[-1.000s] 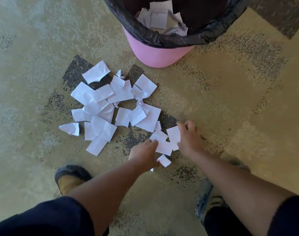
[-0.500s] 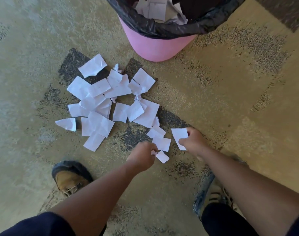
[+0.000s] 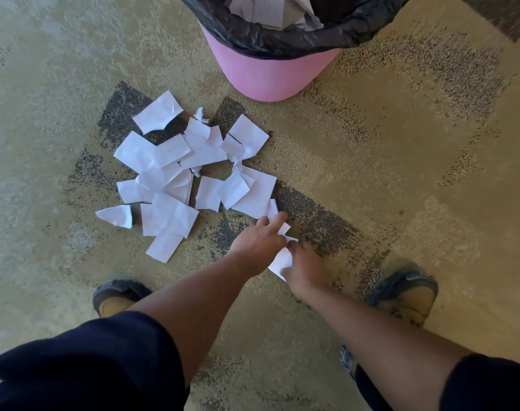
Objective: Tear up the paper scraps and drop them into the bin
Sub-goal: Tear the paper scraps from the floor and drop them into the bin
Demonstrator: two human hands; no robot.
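Several white paper scraps (image 3: pixel 175 179) lie spread on the carpet below and left of a pink bin (image 3: pixel 267 75) lined with a black bag, which holds more white pieces. My left hand (image 3: pixel 260 243) rests at the pile's lower right edge, fingers stretched onto small scraps there. My right hand (image 3: pixel 304 269) sits just beside it, closed around a white paper scrap (image 3: pixel 281 261) that pokes out between the two hands. The two hands touch or nearly touch over that scrap.
My two shoes stand on the patterned beige and dark carpet, the left shoe (image 3: pixel 116 296) below the pile and the right shoe (image 3: pixel 407 295) to the right of my hands. The bin stands at the top, partly cut off by the frame edge.
My right hand has drawn its scrap left and toward me, meeting the left hand. The left hand has reached forward onto the small scraps. The loose pieces near the hands are now gathered under them.
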